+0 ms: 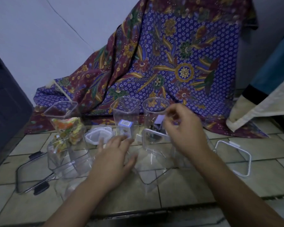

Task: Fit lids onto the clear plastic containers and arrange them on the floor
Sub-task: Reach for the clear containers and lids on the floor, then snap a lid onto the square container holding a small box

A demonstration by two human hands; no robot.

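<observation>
Three tall clear containers stand open at the back on the tiled floor: a left container (62,115) with colourful contents, a middle container (125,110) with a small blue-and-white box inside, and a right container (155,108) with dark contents. More clear containers sit in front, one at the left (69,159) and one in the centre (154,163) with a white-rimmed top (146,133). My left hand (116,154) hovers flat with fingers spread before the middle container. My right hand (184,130), blurred, has its fingers curled beside the right container's rim; whether it grips anything is unclear.
A white-rimmed lid (234,158) lies on the floor to the right and a black-rimmed lid (31,176) to the left. A stack of white lids (97,135) lies between the back containers. A patterned purple cloth (170,63) hangs behind, and a dark door (5,104) stands at left.
</observation>
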